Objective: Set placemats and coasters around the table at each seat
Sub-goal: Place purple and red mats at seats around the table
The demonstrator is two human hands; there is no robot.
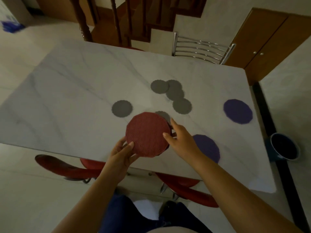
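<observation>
Both hands grip the red mats near the table edge — left hand pinching underneath, right hand peeling one, probably. Two purple mats lie right. Farther, gray coasters wait — unsorted.

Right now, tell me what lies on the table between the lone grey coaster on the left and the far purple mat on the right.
In the head view, between the lone grey coaster and the far purple mat lies one grey coaster, the nearest of an overlapping cluster; otherwise bare table.
</observation>
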